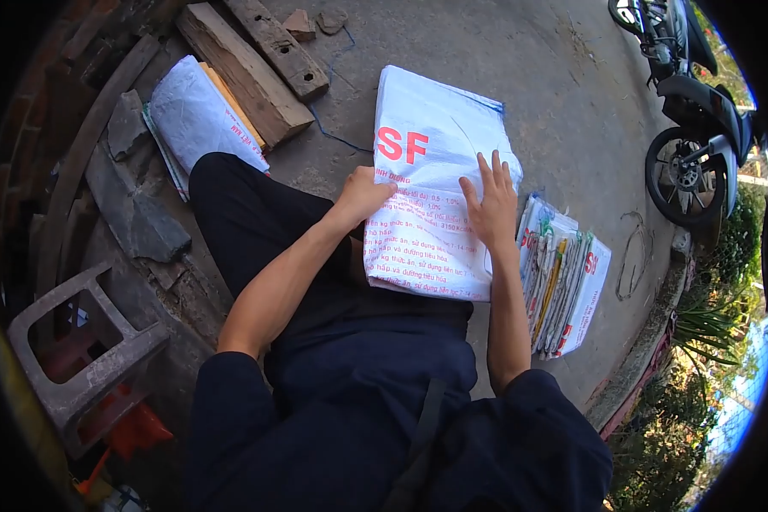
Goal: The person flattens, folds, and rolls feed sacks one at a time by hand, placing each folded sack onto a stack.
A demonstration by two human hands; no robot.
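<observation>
A folded white woven sack (439, 230) with red print lies across my lap. My left hand (365, 200) grips its left edge, with the fingers closed round it. Spread flat on the right part of the sack is my right hand (491, 200), fingers apart. Just right of my right forearm, a stack of folded sacks (555, 277) stands on the ground. Another folded white sack (200, 111) rests at the upper left, beside the wooden beams.
Two wooden beams (243, 72) lie at the upper left, near broken stone slabs (136, 205). A grey plastic stool (85, 341) is at the lower left. A motorbike (700, 128) stands at the upper right, and plants (708, 328) grow along the right edge.
</observation>
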